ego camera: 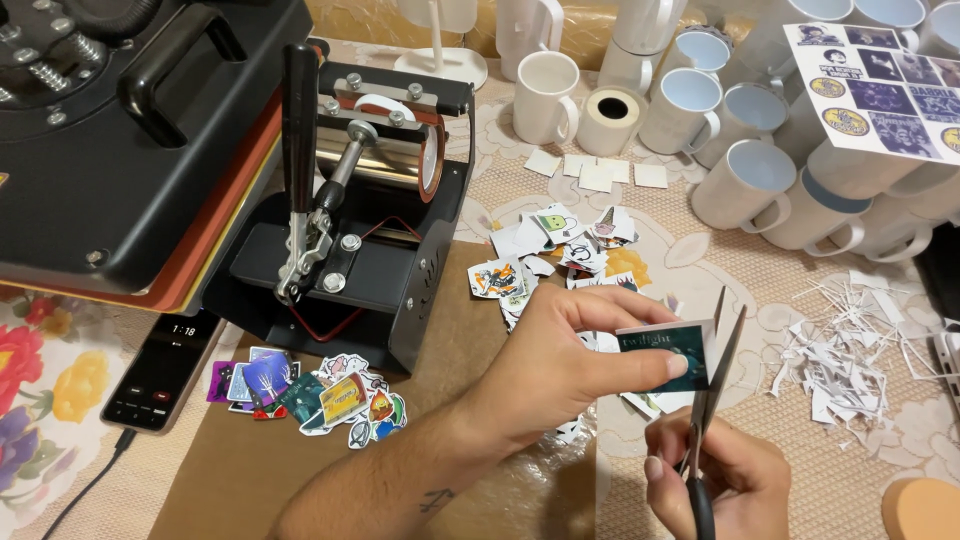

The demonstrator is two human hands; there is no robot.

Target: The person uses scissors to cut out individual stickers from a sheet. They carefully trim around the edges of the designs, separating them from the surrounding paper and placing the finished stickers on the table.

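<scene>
A: Starting at the left. What is sitting there?

B: A black press machine is taking up the corner of the bench, with a mug press beside it. A phone is lying in front, and a heap of cut-out stickers is resting on brown paper.

A: And the hands?

B: The left hand is pinching a small dark printed card by its left edge, thumb and fingers closed on it, holding it up over the bench. The right hand is gripping scissors, fingers through the loops; the blades are standing parted at the card's right edge.

A: How is that card likely handling?

B: Light and thin, I judge. Bending easily, so the grip close to the cut line is keeping it flat. Probably glossy, slightly slippery.

A: Further right?

B: White paper trimmings are scattered about. White mugs are crowding the back, a printed sticker sheet lying over them.
</scene>
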